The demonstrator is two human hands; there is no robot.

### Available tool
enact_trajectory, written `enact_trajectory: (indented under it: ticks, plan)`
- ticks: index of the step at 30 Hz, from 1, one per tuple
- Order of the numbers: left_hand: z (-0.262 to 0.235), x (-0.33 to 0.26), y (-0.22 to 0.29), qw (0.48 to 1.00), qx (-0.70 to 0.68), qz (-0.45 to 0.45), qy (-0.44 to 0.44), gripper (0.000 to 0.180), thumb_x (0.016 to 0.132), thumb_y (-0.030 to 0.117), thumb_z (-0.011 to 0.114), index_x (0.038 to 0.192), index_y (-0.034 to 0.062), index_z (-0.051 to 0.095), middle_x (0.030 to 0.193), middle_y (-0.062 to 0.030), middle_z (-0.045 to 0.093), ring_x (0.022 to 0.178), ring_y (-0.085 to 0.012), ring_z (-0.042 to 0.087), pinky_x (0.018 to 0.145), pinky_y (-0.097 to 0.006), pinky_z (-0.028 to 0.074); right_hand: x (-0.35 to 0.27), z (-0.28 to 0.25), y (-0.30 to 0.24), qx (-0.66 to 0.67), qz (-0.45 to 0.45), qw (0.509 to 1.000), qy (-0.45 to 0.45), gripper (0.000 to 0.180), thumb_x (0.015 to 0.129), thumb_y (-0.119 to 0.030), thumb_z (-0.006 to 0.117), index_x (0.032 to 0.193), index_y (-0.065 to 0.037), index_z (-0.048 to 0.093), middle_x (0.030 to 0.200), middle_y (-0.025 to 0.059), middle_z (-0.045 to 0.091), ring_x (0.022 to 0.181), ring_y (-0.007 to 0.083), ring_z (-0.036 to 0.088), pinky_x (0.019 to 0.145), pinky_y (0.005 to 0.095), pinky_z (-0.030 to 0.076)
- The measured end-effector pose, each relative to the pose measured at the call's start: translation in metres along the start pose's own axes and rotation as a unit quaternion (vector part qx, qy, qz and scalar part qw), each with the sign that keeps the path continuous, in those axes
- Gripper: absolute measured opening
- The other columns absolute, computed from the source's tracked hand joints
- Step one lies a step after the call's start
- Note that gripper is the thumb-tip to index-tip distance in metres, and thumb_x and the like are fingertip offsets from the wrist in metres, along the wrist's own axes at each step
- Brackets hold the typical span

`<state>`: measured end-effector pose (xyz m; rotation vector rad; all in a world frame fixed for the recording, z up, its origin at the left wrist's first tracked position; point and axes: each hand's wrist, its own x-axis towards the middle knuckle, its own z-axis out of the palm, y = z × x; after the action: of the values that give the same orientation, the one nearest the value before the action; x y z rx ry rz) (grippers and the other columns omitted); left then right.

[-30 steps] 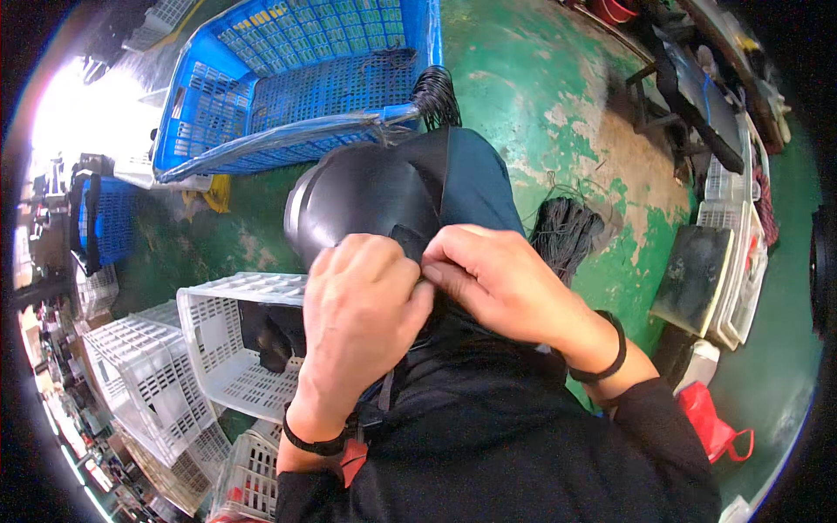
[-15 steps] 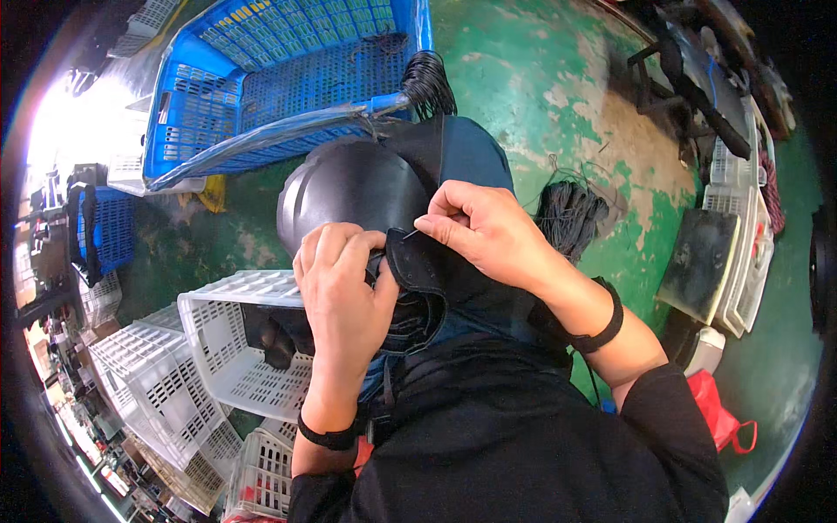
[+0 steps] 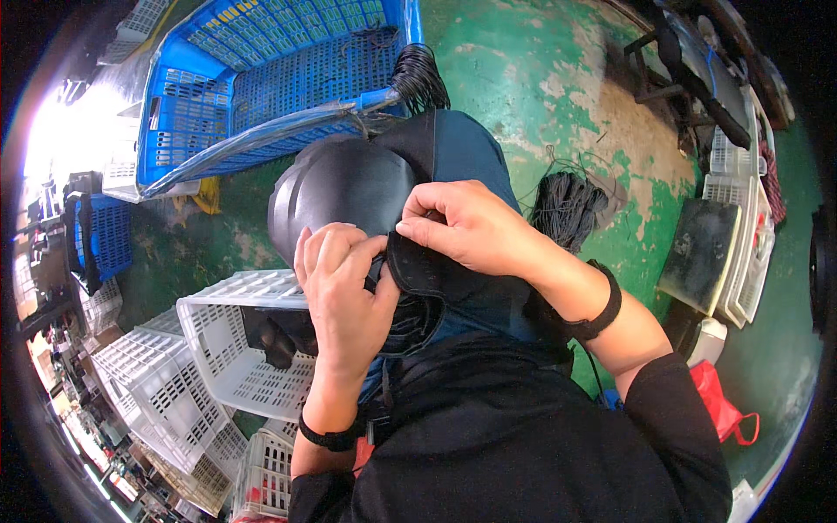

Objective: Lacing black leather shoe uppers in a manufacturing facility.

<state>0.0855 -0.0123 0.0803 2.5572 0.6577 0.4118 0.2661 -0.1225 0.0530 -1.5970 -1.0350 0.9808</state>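
Observation:
A glossy black rounded shell rests over my lap, and black padded material lies on the near side of it. My left hand is closed on the edge of a black fabric flap, with the thumb against it and the fingers bent over it. Just right of those fingertips, my right hand pinches thumb and forefinger together at the top edge of the same flap. The thin strand seen there half a second ago is now hidden by the fingers. Below the flap are dark folded layers.
A large blue crate stands ahead, with a bundle of black cords hanging over its corner. Another cord bundle lies on the green floor. White crates crowd the left. A red bag sits at the right.
My right fingertips have moved left, right up to the flap's edge, covering the thin strand that showed between them and the flap. The left hand keeps its hold.

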Motion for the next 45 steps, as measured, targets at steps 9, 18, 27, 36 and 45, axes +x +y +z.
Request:
enact_trajectory:
  ticks: [9,18,27,36,45]
  plan:
    - [0.003,-0.003,-0.002,1.000,0.003,0.024,0.010,0.020,0.078,0.008,0.076,0.098,0.0049,0.074,0.106,-0.0069,0.063,0.118,-0.0299,0.060,0.120,-0.055,0.030,-0.009,0.002,0.001,-0.118,-0.055,0.991,-0.020,0.022,0.102,-0.023,0.065,0.100,-0.001,0.065,0.086,0.0165,0.068,0.081,0.0367,0.067,0.071,0.0430,0.052]
    - [0.010,-0.004,-0.003,0.999,-0.003,0.038,0.018,0.012,0.082,0.008,0.075,0.093,0.0044,0.076,0.103,-0.0057,0.064,0.116,-0.0277,0.061,0.119,-0.055,0.031,-0.004,-0.003,-0.007,-0.208,-0.086,0.974,-0.027,0.020,0.101,-0.022,0.064,0.097,-0.003,0.060,0.086,0.0190,0.065,0.086,0.0438,0.065,0.071,0.0499,0.050]
    - [0.012,-0.005,-0.002,0.999,-0.011,0.044,0.029,0.011,0.082,0.008,0.074,0.093,0.0050,0.076,0.102,-0.0046,0.063,0.115,-0.0263,0.061,0.119,-0.057,0.030,-0.016,-0.002,-0.018,-0.284,-0.114,0.951,-0.029,0.016,0.100,-0.019,0.064,0.099,-0.004,0.060,0.090,0.0186,0.065,0.086,0.0439,0.065,0.070,0.0516,0.049]
    - [0.018,-0.007,-0.002,0.998,-0.038,0.033,0.030,0.017,0.078,0.008,0.076,0.095,0.0053,0.075,0.103,-0.0051,0.064,0.117,-0.0266,0.061,0.123,-0.055,0.028,-0.006,0.000,-0.009,-0.272,-0.134,0.952,-0.044,0.019,0.101,-0.022,0.061,0.095,-0.004,0.059,0.087,0.0197,0.068,0.087,0.0442,0.068,0.071,0.0555,0.053]
    - [0.018,-0.004,-0.005,0.995,-0.090,0.041,0.028,0.018,0.079,0.002,0.072,0.098,0.0041,0.071,0.103,-0.0090,0.064,0.116,-0.0322,0.062,0.120,-0.060,0.031,-0.018,0.010,-0.027,-0.274,-0.121,0.952,0.070,0.023,0.097,-0.026,0.066,0.103,-0.004,0.065,0.100,0.0198,0.070,0.096,0.0419,0.067,0.081,0.0520,0.055]
